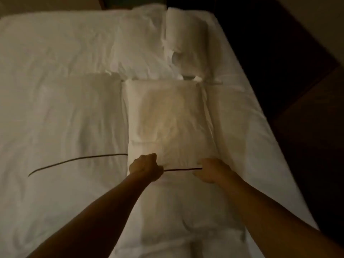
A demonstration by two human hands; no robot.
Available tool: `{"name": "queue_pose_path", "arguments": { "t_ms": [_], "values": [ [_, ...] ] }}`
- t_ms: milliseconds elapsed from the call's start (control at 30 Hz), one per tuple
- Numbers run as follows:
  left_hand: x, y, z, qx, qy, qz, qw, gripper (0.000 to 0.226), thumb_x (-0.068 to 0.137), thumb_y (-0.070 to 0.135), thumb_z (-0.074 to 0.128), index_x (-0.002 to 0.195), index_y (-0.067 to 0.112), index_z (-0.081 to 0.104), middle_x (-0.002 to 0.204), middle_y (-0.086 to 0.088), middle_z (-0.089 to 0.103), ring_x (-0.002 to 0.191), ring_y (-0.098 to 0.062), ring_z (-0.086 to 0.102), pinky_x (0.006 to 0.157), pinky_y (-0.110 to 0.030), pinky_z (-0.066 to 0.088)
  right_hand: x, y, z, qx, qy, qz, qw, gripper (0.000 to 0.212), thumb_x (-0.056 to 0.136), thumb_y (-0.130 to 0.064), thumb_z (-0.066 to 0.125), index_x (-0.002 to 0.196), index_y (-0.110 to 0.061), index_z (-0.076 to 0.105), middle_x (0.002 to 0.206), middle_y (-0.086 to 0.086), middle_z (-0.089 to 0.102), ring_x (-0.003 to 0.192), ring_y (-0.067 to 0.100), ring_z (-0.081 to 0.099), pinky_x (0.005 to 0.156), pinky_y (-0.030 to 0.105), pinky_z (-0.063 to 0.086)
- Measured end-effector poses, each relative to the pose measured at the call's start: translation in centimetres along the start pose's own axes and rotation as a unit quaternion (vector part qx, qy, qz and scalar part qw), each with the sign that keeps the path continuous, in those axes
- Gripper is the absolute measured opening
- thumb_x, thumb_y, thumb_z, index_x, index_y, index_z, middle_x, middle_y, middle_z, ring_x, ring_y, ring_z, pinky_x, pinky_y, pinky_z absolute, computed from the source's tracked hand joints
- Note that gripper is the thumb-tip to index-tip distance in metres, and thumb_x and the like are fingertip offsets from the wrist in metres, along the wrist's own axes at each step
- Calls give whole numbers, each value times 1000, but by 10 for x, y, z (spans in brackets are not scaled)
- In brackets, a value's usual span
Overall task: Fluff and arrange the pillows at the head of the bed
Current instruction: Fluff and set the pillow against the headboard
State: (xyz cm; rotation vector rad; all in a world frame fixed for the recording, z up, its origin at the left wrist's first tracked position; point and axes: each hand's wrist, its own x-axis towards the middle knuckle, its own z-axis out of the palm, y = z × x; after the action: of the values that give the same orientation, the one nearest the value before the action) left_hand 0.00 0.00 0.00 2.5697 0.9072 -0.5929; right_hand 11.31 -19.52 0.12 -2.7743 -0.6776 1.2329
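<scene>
A white pillow [167,120] lies lengthwise in the middle of the bed [55,108]. My left hand [146,168] and my right hand [212,170] are both closed on its near edge, a little apart. Another white pillow [188,211] lies below my forearms, closer to me. Two more white pillows lie further away: a crumpled one [139,43] and a rolled-looking one [188,40] beside it on the right. A thin dark cord [74,160] runs across the sheet from the left, passes behind the left hand and shows again between the hands.
The bed's right edge [264,118] drops to a dark floor [297,90]. A wide stretch of wrinkled white sheet fills the left side. A dark headboard strip [130,0] shows at the top.
</scene>
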Motion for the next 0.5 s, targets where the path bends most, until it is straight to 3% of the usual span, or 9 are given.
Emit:
{"name": "queue_pose_path", "arguments": {
  "t_ms": [67,167,300,500],
  "values": [
    [9,-1,22,-39,19,-34,999,45,88,47,50,128,27,44,116,-7,55,96,-31,58,75,-41,51,20,8,20,45,38,15,998,64,91,-61,43,148,-33,32,154,11,28,134,38,35,106,46,38],
    [28,-6,57,-100,69,-78,990,53,90,57,38,138,38,25,141,-12,34,115,-42,44,90,-54,45,55,17,50,109,74,42,990,69,90,-65,39,151,-41,18,159,10,15,137,42,26,109,51,31],
    [70,-12,70,-134,135,-115,975,67,83,73,27,142,45,11,151,-11,20,127,-42,34,102,-60,32,106,25,59,169,158,72,970,75,85,-73,39,150,-44,18,159,9,18,136,43,28,108,58,30],
    [127,-33,74,-301,139,-165,929,97,58,97,33,138,53,1,153,-12,18,131,-45,35,102,-62,35,177,46,47,339,215,109,909,92,78,-75,51,153,-33,18,155,12,30,136,40,34,110,57,28]
  ]
}}
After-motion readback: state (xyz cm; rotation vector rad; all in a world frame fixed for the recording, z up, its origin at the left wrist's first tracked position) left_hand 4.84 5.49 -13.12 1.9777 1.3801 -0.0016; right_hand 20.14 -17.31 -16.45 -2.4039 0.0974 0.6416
